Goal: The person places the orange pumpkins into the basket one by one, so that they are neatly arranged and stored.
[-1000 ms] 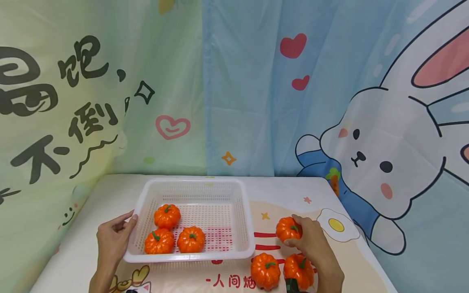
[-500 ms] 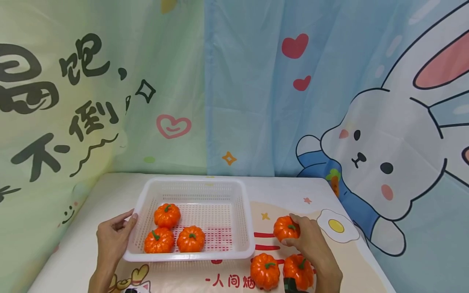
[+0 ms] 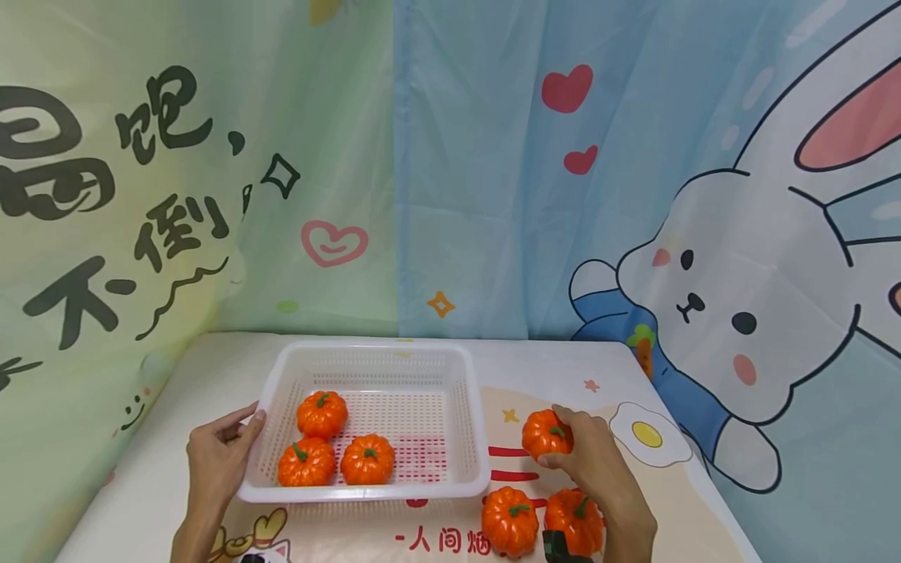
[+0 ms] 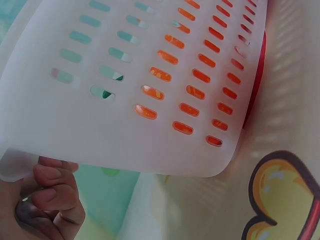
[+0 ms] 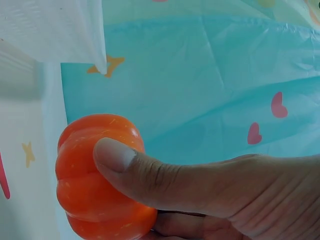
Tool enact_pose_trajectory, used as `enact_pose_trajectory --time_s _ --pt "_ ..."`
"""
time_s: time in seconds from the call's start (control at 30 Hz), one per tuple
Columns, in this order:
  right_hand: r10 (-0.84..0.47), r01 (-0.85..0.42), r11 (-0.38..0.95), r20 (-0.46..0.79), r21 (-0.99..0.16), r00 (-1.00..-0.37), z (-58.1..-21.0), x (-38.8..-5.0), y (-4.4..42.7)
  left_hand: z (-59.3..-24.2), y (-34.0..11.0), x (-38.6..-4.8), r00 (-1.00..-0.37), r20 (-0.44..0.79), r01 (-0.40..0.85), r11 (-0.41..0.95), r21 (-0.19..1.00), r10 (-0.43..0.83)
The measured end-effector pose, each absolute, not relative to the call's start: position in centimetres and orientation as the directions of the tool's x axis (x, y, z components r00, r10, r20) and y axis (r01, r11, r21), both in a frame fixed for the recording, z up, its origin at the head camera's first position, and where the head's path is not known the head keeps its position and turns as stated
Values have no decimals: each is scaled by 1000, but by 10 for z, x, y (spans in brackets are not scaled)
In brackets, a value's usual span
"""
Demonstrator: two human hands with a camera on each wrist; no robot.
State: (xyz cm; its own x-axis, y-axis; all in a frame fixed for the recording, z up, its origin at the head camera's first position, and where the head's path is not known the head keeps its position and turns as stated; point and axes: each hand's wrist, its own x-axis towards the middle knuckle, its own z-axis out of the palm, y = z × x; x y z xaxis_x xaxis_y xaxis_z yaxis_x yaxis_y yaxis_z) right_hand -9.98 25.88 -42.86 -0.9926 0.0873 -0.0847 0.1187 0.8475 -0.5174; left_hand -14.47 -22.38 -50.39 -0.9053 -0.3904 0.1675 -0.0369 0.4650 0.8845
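An orange toy pumpkin (image 3: 547, 435) is held in my right hand (image 3: 594, 453), just right of the basket. In the right wrist view the thumb presses on its ribbed side and the other fingers are mostly hidden behind it. My left hand (image 3: 220, 461) grips the left rim of the white plastic basket (image 3: 415, 493); the left wrist view has curled fingers (image 4: 52, 182) at that rim. Inside the basket, toward its left, sit three more pumpkins (image 3: 321, 414). On the table near my right wrist are two others, one pumpkin (image 3: 510, 521) beside another pumpkin (image 3: 576, 520).
A printed cloth covers the table (image 3: 556, 363), with a fried egg picture (image 3: 647, 432) at right. Behind it hangs a curtain (image 3: 457, 195) with a rabbit drawing. A dark green band (image 3: 559, 545) shows by my right wrist.
My right hand has shifted slightly left and up with its pumpkin, toward the basket. The left hand and the basket have stayed put.
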Motion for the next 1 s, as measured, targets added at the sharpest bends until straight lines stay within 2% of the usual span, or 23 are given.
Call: enact_pose_trajectory --time_s 0.6,1.0 --pt "47 64 858 -46 -509 -998 -417 -100 247 -508 -225 -146 -901 184 -21 464 886 -392" --pt "51 88 848 -85 -523 -995 -409 -101 236 -506 -225 -145 -904 172 -30 461 887 -391"
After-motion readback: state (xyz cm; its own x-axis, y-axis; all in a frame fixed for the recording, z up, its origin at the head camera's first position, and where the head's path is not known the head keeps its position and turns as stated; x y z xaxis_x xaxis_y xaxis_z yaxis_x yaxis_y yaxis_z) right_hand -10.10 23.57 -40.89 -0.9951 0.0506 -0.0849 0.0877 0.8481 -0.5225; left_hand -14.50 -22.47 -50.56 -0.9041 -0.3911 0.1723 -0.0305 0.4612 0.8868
